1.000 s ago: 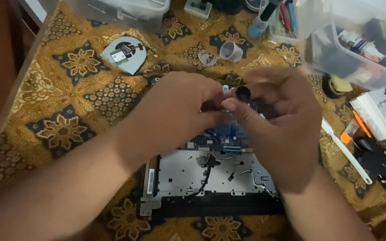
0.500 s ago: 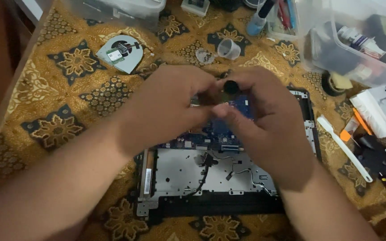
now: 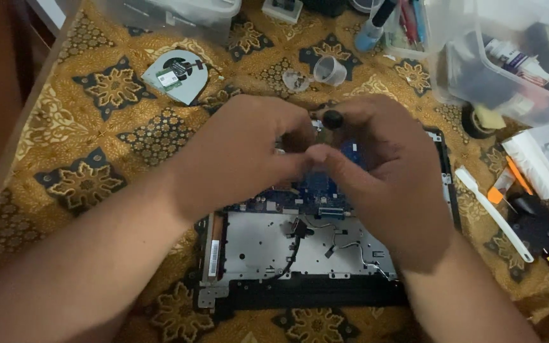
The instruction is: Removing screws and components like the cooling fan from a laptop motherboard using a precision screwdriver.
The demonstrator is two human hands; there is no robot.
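Where both hands meet, the screwdriver (image 3: 332,122) stands upright; black cap up.

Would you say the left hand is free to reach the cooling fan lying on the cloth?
Probably not yet: the left hand pinches the black-capped tool with the right hand, though the path to the fan looks open.

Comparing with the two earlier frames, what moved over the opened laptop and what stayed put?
Little changed. Both hands, left hand and right hand, sit slightly lower in view, fingertips together around the black-capped tool as before. The opened laptop, cooling fan and white spudger keep their places on the patterned cloth.
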